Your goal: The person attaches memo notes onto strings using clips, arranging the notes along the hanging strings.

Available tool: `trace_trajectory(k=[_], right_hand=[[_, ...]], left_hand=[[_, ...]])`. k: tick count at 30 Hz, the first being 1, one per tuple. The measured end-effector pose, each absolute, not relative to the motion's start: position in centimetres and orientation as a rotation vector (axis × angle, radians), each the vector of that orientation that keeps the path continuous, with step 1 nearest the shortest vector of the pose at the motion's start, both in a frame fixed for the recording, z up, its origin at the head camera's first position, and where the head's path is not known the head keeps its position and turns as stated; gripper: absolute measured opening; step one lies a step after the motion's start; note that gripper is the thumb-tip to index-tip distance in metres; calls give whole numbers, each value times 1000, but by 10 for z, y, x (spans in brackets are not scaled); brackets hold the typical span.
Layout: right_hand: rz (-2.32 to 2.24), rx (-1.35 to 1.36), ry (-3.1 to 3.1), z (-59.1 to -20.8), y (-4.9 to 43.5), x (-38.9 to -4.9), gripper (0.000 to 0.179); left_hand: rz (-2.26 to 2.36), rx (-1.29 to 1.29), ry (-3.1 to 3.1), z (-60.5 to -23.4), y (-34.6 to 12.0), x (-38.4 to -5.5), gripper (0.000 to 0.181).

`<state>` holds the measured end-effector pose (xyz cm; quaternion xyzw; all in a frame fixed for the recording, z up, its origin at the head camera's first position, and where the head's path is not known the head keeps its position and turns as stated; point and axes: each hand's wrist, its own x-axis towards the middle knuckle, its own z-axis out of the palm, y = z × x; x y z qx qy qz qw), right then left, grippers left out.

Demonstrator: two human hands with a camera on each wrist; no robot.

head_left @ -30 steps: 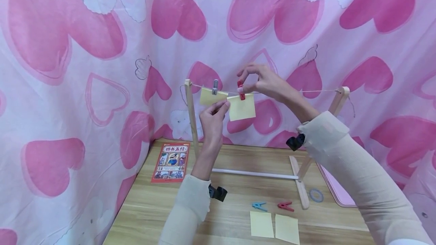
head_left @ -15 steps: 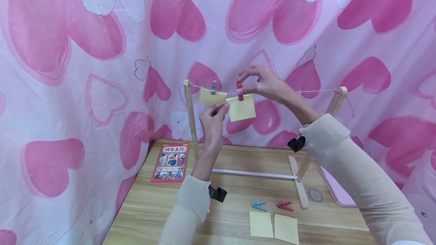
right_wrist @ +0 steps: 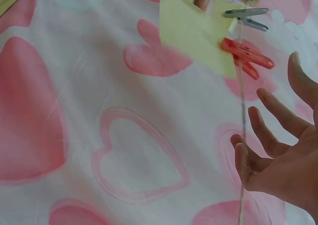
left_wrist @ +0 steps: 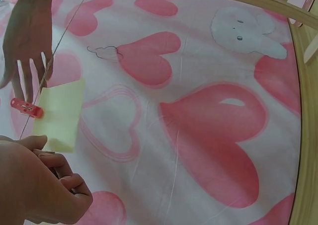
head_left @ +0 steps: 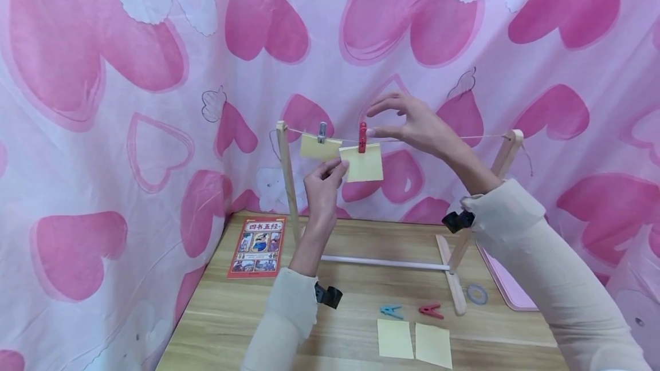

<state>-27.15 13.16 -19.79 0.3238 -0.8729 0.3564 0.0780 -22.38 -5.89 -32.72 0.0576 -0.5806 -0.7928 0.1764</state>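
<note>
A yellow sticky note (head_left: 365,166) hangs from the string (head_left: 438,140), held there by a red clothespin (head_left: 362,137). My left hand (head_left: 322,190) pinches the note's left edge between thumb and fingers. Just right of the clothespin is my right hand (head_left: 417,125), its fingers spread apart; in the right wrist view a gap shows between them and the red clothespin (right_wrist: 246,56). Further left on the same string, a grey clothespin (head_left: 322,132) holds another yellow note (head_left: 315,147), its lower edge partly behind my left hand.
Wooden posts (head_left: 507,153) carry the string, joined low by a white rod (head_left: 384,263). On the table lie a blue clothespin (head_left: 392,311), a red one (head_left: 431,311), two yellow notes (head_left: 395,339), a tape roll (head_left: 476,295), a red book (head_left: 256,247) and a pink board (head_left: 507,279).
My right hand has let go of the red clothespin and drawn slightly right, its fingers parting. My left hand still pinches the note, which stays hanging on the string.
</note>
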Motion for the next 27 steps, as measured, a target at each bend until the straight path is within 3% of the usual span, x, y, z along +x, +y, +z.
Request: trace_trajectory(k=[12,27], right_hand=[[1053,1011,-2230,-222,159,-219,36],[1008,1399,-2250,-318,201,-190,38]], left_hand=[[-2270,178,-1761,-342,-62,-220,28],[-2199,64,-1977,-394,-86,-214,32]])
